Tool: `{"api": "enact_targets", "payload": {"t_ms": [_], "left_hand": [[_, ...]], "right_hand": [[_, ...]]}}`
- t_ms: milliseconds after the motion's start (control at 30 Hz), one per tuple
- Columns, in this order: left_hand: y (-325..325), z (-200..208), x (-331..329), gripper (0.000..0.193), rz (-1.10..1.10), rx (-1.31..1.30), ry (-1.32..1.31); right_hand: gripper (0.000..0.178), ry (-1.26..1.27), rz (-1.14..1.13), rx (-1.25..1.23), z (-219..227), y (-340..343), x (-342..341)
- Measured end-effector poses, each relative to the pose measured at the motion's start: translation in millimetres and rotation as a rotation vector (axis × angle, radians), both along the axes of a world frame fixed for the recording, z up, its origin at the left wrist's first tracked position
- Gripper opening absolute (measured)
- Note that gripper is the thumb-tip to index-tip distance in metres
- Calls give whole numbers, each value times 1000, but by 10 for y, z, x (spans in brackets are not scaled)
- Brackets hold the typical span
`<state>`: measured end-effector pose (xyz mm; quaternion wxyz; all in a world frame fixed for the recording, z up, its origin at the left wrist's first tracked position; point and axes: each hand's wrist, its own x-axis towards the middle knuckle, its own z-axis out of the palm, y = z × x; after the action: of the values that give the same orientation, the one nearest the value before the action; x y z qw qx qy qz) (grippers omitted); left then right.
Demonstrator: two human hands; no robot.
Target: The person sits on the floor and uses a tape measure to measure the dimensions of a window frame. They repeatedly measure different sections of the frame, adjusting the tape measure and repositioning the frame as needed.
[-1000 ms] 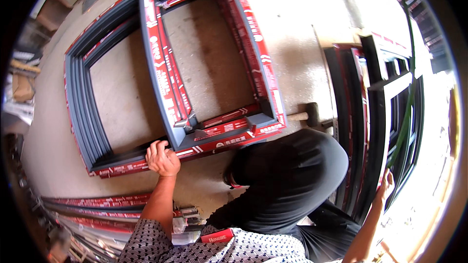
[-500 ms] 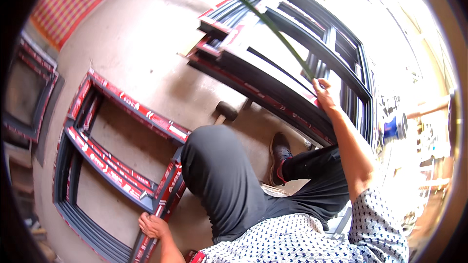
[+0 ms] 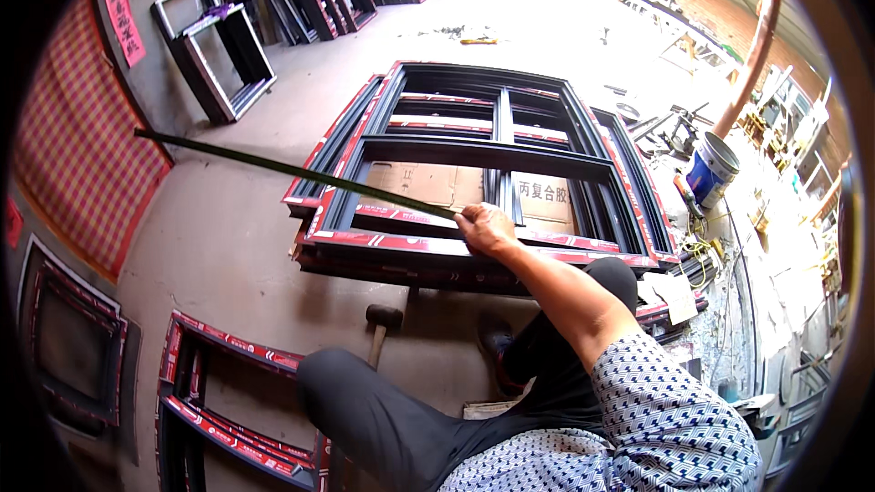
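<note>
My right hand (image 3: 488, 228) is closed round one end of a long, thin dark green strip (image 3: 301, 171). The strip reaches leftward over a stack of dark window frames (image 3: 437, 148) with red protective film, and its far end hangs past the stack above the floor. Below my hand is the near rail of the top frame; whether the two touch I cannot tell. Another dark frame with red film (image 3: 241, 433) stands at the lower left beside my knee. My left hand is out of view.
A black-headed mallet (image 3: 384, 316) stands on the floor before my knee. At the right are a blue and white bucket (image 3: 711, 169), cables and scattered tools. More frames (image 3: 219, 59) lean along the left wall near a red checked cloth (image 3: 87, 128). Cardboard (image 3: 424, 180) shows inside the stack.
My view has lifted and turned. My right hand, still gripping the strip, has swung it to point left across the stack. My left hand, earlier on the lower-left frame, has left the view.
</note>
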<state>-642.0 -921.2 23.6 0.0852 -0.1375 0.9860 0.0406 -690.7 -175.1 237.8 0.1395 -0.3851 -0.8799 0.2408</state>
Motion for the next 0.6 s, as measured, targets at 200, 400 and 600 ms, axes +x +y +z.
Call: {"api": "enact_targets", "payload": {"t_ms": [200, 400, 600], "left_hand": [[497, 387, -150, 46, 418, 265, 110], [734, 404, -256, 36, 253, 503, 463], [994, 482, -642, 28, 12, 781, 705]], "right_hand": [[38, -5, 23, 47, 73, -115, -122], [37, 18, 35, 42, 50, -112, -148], [38, 54, 20, 75, 8, -108, -145]]}}
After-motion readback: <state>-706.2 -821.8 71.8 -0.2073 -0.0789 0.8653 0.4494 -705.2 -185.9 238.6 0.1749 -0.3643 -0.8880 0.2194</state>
